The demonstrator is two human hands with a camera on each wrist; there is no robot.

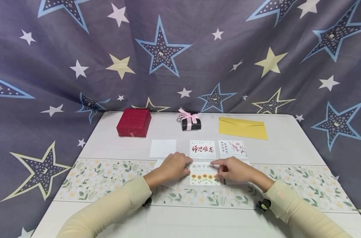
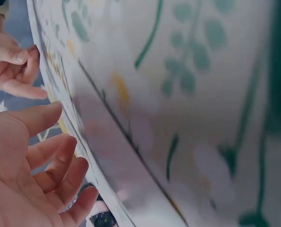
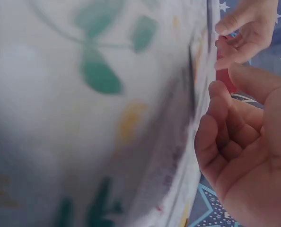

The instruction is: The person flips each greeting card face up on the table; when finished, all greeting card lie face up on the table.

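A card with a row of sunflowers lies flat between both hands in the head view. My left hand is at its left edge, thumb and forefinger apart. At the opposite edge my right hand has its forefinger reaching over the top right corner, the other fingers bent. The wrist views show the palms of the left hand and right hand with loosely curved fingers and nothing gripped. A white card lies partly hidden under the left hand; another pale card's edge shows behind the right.
Above the sunflower card lie a blank white card, a card with red lettering and a blossom card. Farther back are a red box, a black gift box with pink ribbon, and a yellow envelope. A starred curtain hangs behind.
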